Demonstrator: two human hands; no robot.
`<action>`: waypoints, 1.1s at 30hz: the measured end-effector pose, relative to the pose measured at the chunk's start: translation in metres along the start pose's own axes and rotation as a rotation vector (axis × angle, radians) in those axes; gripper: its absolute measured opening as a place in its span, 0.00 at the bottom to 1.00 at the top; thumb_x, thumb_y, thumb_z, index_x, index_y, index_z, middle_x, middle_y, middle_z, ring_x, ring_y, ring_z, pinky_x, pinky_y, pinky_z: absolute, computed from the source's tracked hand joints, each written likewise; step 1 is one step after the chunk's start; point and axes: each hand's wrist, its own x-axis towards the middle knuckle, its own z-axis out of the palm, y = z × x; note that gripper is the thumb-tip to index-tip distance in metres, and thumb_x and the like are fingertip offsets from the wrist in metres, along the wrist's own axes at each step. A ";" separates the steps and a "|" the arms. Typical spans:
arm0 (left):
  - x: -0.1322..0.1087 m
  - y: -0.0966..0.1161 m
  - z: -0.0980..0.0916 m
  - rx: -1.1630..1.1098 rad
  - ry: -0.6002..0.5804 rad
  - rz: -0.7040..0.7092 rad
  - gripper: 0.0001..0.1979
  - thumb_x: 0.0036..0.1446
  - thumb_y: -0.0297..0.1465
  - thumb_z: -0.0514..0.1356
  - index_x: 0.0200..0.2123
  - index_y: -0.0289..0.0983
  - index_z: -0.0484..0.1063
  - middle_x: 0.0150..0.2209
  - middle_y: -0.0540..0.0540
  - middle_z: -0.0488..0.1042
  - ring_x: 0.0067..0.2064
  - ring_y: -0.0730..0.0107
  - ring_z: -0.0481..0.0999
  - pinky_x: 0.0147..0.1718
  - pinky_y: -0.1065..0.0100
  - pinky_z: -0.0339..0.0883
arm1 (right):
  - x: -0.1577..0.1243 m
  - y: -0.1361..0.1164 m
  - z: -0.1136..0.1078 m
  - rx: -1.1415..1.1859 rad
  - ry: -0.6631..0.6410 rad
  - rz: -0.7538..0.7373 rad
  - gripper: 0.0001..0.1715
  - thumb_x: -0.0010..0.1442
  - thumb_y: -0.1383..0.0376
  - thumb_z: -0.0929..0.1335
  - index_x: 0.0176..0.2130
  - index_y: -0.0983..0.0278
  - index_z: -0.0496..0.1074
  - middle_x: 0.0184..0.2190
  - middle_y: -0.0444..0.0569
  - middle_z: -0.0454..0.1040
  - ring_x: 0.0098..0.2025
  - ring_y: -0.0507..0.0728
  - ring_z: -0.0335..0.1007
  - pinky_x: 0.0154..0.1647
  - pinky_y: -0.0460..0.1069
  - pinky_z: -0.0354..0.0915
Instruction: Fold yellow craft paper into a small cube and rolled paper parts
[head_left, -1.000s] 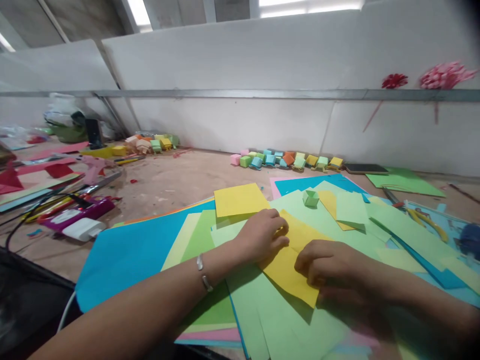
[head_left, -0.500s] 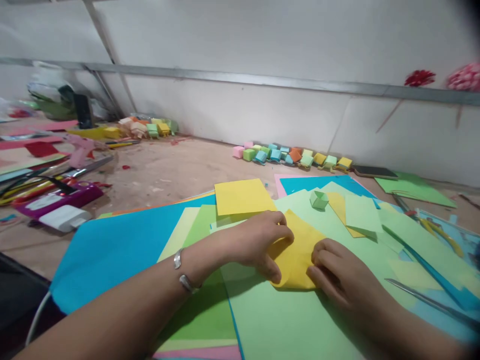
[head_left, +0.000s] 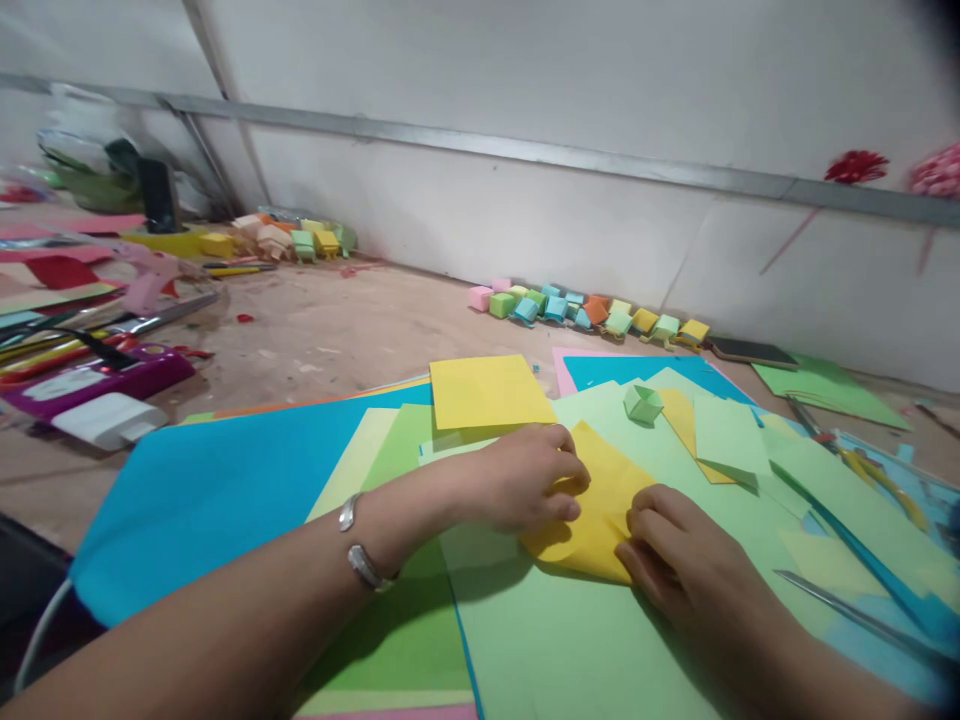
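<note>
A yellow sheet of paper [head_left: 600, 490] lies folded on the pale green sheets [head_left: 547, 640] in front of me. My right hand [head_left: 667, 545] pinches it at its lower right corner between thumb and fingers. Over its left side is my left hand [head_left: 540, 480], fingers curled and the thumb a little apart from them; whether the fingertips touch the paper is hard to see. Just behind lies a flat yellow square sheet [head_left: 487, 390]. A small green folded paper cup [head_left: 643, 403] stands beyond the folded sheet.
Small coloured paper cubes [head_left: 555, 308] line the wall. Scissors [head_left: 855, 615] lie at right, near yellow-handled pliers [head_left: 885, 485]. Blue sheets [head_left: 225, 480] spread at left, beside a purple power strip [head_left: 97, 380] with a white charger [head_left: 109, 420] and a pink glue gun [head_left: 150, 275].
My left thumb has lifted from the paper's lower left corner and moved up toward the fingers. The right hand keeps its pinch. The view has shifted slightly.
</note>
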 end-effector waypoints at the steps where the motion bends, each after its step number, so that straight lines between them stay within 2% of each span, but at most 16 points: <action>1: 0.001 0.001 0.001 -0.007 0.019 -0.015 0.11 0.63 0.36 0.57 0.43 0.38 0.74 0.48 0.42 0.70 0.51 0.59 0.71 0.50 0.64 0.64 | 0.000 0.000 0.000 -0.001 -0.008 0.002 0.10 0.65 0.70 0.61 0.30 0.62 0.60 0.30 0.48 0.64 0.29 0.55 0.62 0.28 0.51 0.65; 2: 0.002 0.002 0.003 -0.013 0.037 -0.039 0.12 0.62 0.39 0.58 0.43 0.38 0.74 0.47 0.42 0.71 0.50 0.58 0.71 0.49 0.63 0.64 | 0.000 0.000 -0.001 -0.001 -0.012 0.002 0.10 0.65 0.70 0.61 0.30 0.62 0.60 0.30 0.48 0.64 0.29 0.54 0.62 0.27 0.50 0.65; 4: 0.003 0.005 0.006 -0.014 0.060 -0.095 0.18 0.56 0.44 0.64 0.44 0.38 0.74 0.47 0.41 0.70 0.49 0.55 0.71 0.46 0.62 0.65 | 0.001 -0.001 -0.001 0.000 -0.012 0.003 0.11 0.65 0.70 0.61 0.29 0.62 0.60 0.30 0.48 0.64 0.28 0.54 0.62 0.27 0.50 0.65; 6: 0.002 0.008 0.009 0.003 0.056 -0.128 0.24 0.47 0.44 0.70 0.45 0.38 0.73 0.48 0.42 0.69 0.49 0.54 0.70 0.44 0.62 0.65 | 0.002 -0.003 -0.003 0.000 -0.006 0.006 0.11 0.64 0.70 0.61 0.29 0.62 0.60 0.29 0.47 0.63 0.28 0.54 0.62 0.27 0.50 0.65; 9: 0.001 0.010 0.010 0.025 0.039 -0.143 0.28 0.43 0.42 0.73 0.46 0.38 0.71 0.48 0.42 0.68 0.49 0.53 0.68 0.43 0.63 0.65 | 0.004 -0.006 -0.005 -0.010 0.002 0.014 0.12 0.64 0.70 0.61 0.28 0.62 0.60 0.28 0.46 0.63 0.28 0.54 0.61 0.26 0.49 0.65; 22: 0.000 0.011 0.010 0.001 0.047 -0.148 0.26 0.43 0.40 0.73 0.45 0.38 0.71 0.47 0.43 0.68 0.47 0.55 0.68 0.41 0.63 0.64 | 0.006 -0.011 -0.006 -0.057 0.014 0.003 0.12 0.63 0.71 0.60 0.27 0.62 0.60 0.27 0.46 0.61 0.26 0.53 0.59 0.24 0.47 0.60; 27: -0.001 0.009 0.012 -0.002 0.057 -0.145 0.27 0.42 0.39 0.73 0.46 0.38 0.71 0.48 0.43 0.68 0.48 0.55 0.68 0.42 0.63 0.65 | 0.007 -0.013 -0.006 -0.063 0.052 0.030 0.09 0.60 0.72 0.62 0.28 0.63 0.61 0.27 0.46 0.62 0.27 0.52 0.59 0.25 0.46 0.58; 33: -0.001 0.008 0.012 -0.007 0.058 -0.135 0.27 0.43 0.41 0.72 0.46 0.38 0.71 0.48 0.43 0.68 0.48 0.54 0.68 0.42 0.61 0.66 | 0.008 -0.015 -0.009 -0.173 0.059 -0.120 0.18 0.63 0.74 0.60 0.23 0.64 0.64 0.24 0.46 0.58 0.26 0.53 0.52 0.26 0.49 0.46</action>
